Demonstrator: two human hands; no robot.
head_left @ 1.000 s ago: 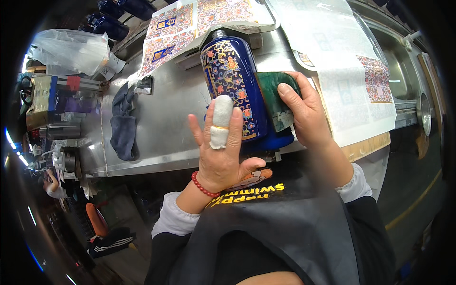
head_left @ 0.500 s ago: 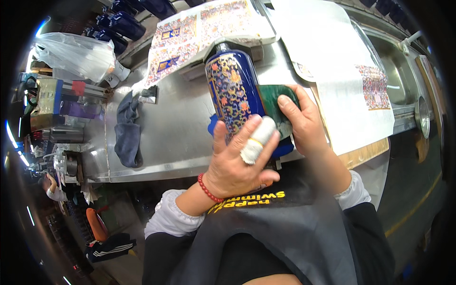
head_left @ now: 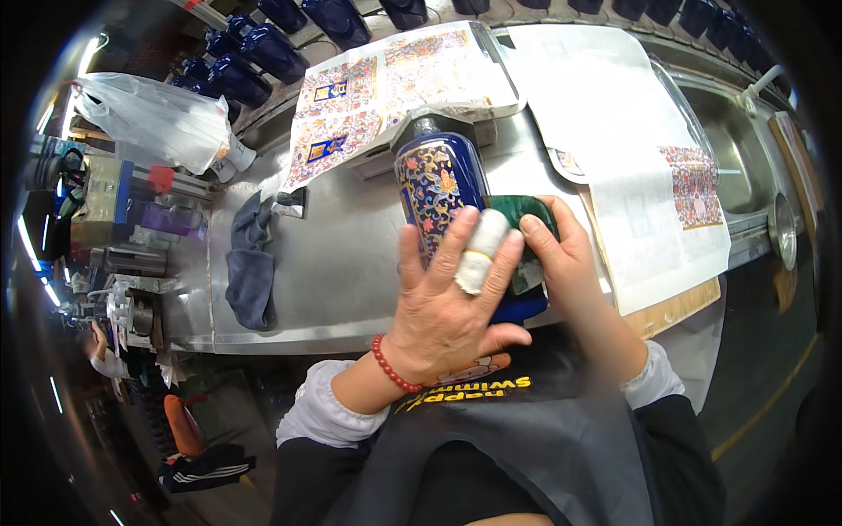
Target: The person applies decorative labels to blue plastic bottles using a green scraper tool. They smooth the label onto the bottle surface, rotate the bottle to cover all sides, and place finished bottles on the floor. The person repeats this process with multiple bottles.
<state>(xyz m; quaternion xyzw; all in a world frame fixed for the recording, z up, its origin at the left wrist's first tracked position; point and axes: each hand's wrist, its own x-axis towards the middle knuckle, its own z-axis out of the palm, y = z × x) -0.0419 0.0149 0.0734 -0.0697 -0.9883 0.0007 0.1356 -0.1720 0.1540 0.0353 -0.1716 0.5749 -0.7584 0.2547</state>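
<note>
A dark blue bottle point(head_left: 478, 180) with a colourful floral decal point(head_left: 434, 180) lies on the metal worktop, neck away from me. My left hand point(head_left: 447, 302) is open over its near part, fingers spread; whether the palm presses on it I cannot tell. One of its fingers wears a white wrapping point(head_left: 482, 250). My right hand point(head_left: 566, 254) is closed round a green flat scraper point(head_left: 517, 208), thumb on top, at the bottle's right side. The scraper's lower edge is partly hidden behind my left fingers. Blue cloth or material point(head_left: 519, 309) shows beneath.
Printed decal sheets point(head_left: 346, 105) lie beyond the bottle, and white paper point(head_left: 605, 96) covers the right side. A grey-blue rag point(head_left: 250, 280) lies on the left. A sink point(head_left: 724, 131) is at the right. Several blue bottles point(head_left: 272, 53) stand at the back, near a plastic bag point(head_left: 149, 114).
The whole view has shifted, so the bench sits lower in the picture. My left hand still lies spread over the bottle; my right hand keeps the green scraper, now partly behind the left fingers.
</note>
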